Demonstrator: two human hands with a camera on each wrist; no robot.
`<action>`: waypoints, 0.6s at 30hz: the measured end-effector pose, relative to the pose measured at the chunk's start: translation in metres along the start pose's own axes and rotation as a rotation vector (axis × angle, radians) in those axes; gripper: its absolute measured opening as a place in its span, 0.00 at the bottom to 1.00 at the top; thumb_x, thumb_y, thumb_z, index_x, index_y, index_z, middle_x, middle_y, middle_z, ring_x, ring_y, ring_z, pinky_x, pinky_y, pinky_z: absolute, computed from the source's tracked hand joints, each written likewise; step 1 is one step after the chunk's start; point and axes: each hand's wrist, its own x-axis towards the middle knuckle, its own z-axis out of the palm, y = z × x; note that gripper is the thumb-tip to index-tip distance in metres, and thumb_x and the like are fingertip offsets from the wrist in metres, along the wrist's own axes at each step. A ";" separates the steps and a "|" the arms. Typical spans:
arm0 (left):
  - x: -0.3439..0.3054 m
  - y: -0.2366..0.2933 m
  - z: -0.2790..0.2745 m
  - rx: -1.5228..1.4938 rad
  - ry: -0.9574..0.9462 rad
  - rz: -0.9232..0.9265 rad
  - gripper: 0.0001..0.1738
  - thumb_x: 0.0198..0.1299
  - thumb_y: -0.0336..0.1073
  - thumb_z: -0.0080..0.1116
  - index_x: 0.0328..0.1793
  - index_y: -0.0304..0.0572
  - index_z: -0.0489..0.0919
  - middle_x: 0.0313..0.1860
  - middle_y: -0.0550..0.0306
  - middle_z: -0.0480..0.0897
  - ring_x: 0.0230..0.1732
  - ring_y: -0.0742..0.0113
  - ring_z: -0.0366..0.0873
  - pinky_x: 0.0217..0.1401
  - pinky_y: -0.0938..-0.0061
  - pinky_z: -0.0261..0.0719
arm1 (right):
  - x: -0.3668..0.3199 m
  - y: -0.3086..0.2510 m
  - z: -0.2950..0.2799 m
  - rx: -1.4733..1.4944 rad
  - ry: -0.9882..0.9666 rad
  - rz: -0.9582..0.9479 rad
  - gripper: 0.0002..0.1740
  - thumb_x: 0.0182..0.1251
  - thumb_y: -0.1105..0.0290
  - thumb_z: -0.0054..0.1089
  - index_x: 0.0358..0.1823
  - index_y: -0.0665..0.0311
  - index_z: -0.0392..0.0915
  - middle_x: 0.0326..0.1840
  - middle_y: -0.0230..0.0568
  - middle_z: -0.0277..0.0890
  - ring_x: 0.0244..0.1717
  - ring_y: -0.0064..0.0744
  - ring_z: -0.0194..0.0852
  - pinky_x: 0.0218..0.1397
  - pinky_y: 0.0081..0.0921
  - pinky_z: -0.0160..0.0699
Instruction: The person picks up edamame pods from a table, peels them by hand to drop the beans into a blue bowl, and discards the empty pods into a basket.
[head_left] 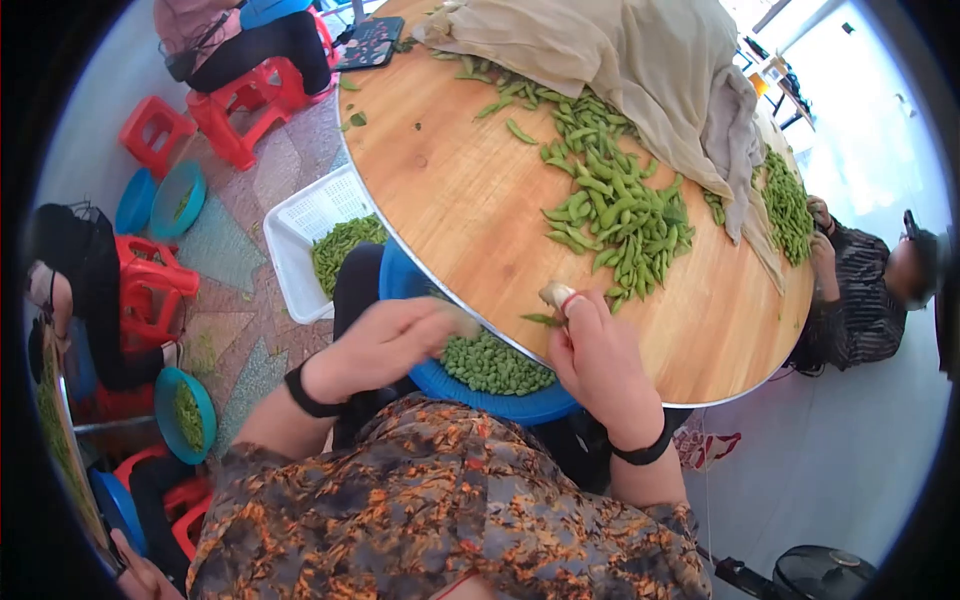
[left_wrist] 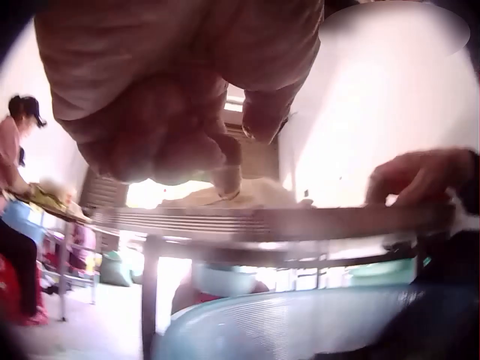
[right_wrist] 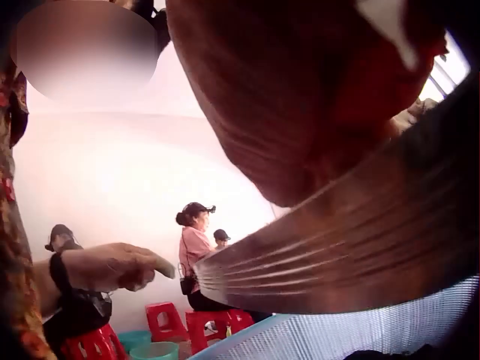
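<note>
A patterned shirt fronts the round counter, red stools off its left edge; pods lie beyond the right hand, which pinches one; the left hand is loose.

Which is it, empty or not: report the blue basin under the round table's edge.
Not empty: the head view shows shelled beans in the blue basin. Whether full, I cannot tell; the tabletop hides part.

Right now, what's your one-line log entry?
left hand: over basin of shelled edamame | right hand: pinches edamame pod | round table: pod pile, cloth
</note>
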 end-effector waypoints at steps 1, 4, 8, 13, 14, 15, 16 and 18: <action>0.007 0.001 0.005 -0.003 0.013 -0.004 0.15 0.71 0.39 0.45 0.47 0.38 0.80 0.32 0.63 0.79 0.31 0.78 0.72 0.37 0.82 0.71 | -0.002 -0.006 -0.004 0.093 0.023 -0.057 0.17 0.58 0.77 0.56 0.49 0.67 0.70 0.41 0.48 0.74 0.27 0.50 0.76 0.25 0.37 0.75; 0.025 0.003 0.018 -0.189 -0.296 -0.169 0.15 0.72 0.42 0.46 0.38 0.39 0.77 0.28 0.68 0.73 0.30 0.79 0.69 0.34 0.83 0.70 | -0.007 -0.013 -0.013 0.177 0.020 -0.198 0.17 0.56 0.77 0.58 0.48 0.69 0.70 0.40 0.50 0.74 0.26 0.49 0.76 0.25 0.36 0.75; 0.031 -0.005 0.034 -0.386 -0.510 -0.195 0.15 0.72 0.45 0.46 0.40 0.41 0.74 0.26 0.70 0.68 0.28 0.80 0.63 0.32 0.83 0.65 | -0.014 -0.013 -0.012 0.167 0.075 -0.273 0.14 0.57 0.79 0.56 0.46 0.70 0.69 0.38 0.51 0.74 0.24 0.45 0.76 0.25 0.34 0.76; 0.026 -0.024 0.043 -0.324 -0.278 0.064 0.10 0.71 0.39 0.48 0.45 0.40 0.73 0.30 0.68 0.70 0.29 0.79 0.64 0.33 0.81 0.65 | -0.018 -0.011 -0.003 0.790 0.049 0.229 0.04 0.64 0.78 0.47 0.40 0.68 0.67 0.27 0.38 0.72 0.19 0.27 0.72 0.20 0.25 0.70; 0.026 -0.026 0.045 -0.239 -0.199 0.154 0.11 0.71 0.39 0.48 0.43 0.39 0.74 0.27 0.67 0.69 0.27 0.78 0.64 0.31 0.78 0.66 | -0.019 -0.010 -0.002 1.064 -0.127 0.383 0.02 0.67 0.77 0.44 0.39 0.67 0.66 0.24 0.34 0.70 0.17 0.21 0.69 0.18 0.21 0.67; 0.025 -0.024 0.046 -0.238 -0.196 0.148 0.11 0.71 0.39 0.48 0.43 0.39 0.74 0.27 0.67 0.69 0.27 0.78 0.64 0.31 0.78 0.66 | -0.018 -0.011 0.000 1.069 -0.130 0.383 0.02 0.67 0.77 0.44 0.39 0.67 0.66 0.24 0.34 0.70 0.17 0.21 0.69 0.18 0.21 0.67; 0.024 -0.020 0.046 -0.054 -0.107 0.239 0.09 0.69 0.37 0.50 0.41 0.38 0.73 0.26 0.62 0.71 0.26 0.72 0.66 0.30 0.75 0.67 | -0.017 -0.013 0.003 1.124 -0.181 0.405 0.04 0.68 0.77 0.43 0.41 0.67 0.66 0.22 0.31 0.68 0.17 0.18 0.66 0.18 0.19 0.65; 0.024 -0.014 0.046 0.133 -0.021 0.326 0.08 0.67 0.35 0.52 0.40 0.37 0.73 0.26 0.57 0.72 0.25 0.65 0.69 0.29 0.71 0.68 | -0.017 -0.013 0.007 1.181 -0.230 0.428 0.05 0.69 0.76 0.42 0.43 0.66 0.65 0.21 0.29 0.65 0.16 0.16 0.63 0.18 0.17 0.63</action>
